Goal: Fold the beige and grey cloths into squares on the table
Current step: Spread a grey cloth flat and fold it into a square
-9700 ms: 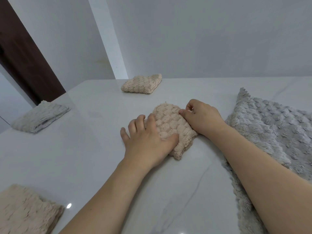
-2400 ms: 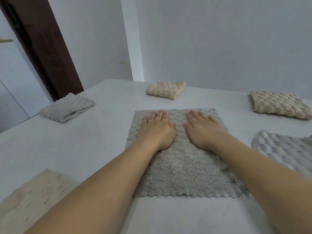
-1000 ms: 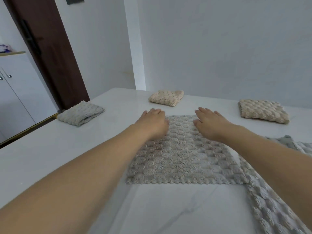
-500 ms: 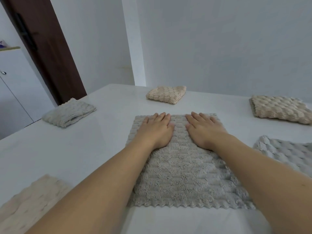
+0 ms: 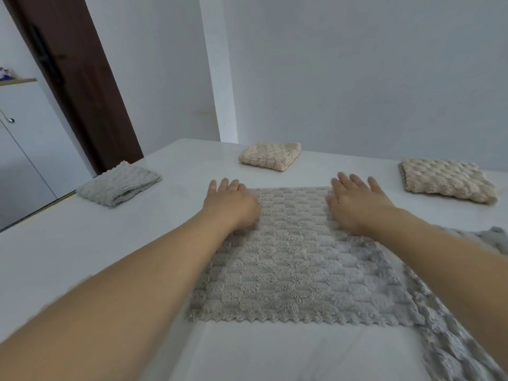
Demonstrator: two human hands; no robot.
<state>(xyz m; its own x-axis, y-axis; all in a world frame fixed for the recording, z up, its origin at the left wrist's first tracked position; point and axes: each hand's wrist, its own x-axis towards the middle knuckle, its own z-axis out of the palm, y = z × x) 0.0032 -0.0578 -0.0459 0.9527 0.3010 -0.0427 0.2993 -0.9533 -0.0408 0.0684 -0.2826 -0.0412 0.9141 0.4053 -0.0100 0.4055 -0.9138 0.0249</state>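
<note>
A grey textured cloth (image 5: 297, 265) lies spread flat on the white table (image 5: 82, 251) in front of me. My left hand (image 5: 231, 204) rests flat on its far left corner, fingers straight and reaching past the edge. My right hand (image 5: 354, 202) lies flat at the far right corner, fingers spread. Folded cloths sit further back: a grey one (image 5: 118, 182) at the left, a beige one (image 5: 270, 155) in the middle and a beige one (image 5: 445, 180) at the right.
Another grey cloth (image 5: 464, 339) lies unfolded along the right side, partly under my right forearm. A dark brown door (image 5: 79, 78) and a white cabinet (image 5: 24, 149) stand beyond the table's left edge. A plain wall runs behind the table.
Both hands have slid apart from the middle of the grey cloth's far edge out to its two far corners. The view has tilted up slightly.
</note>
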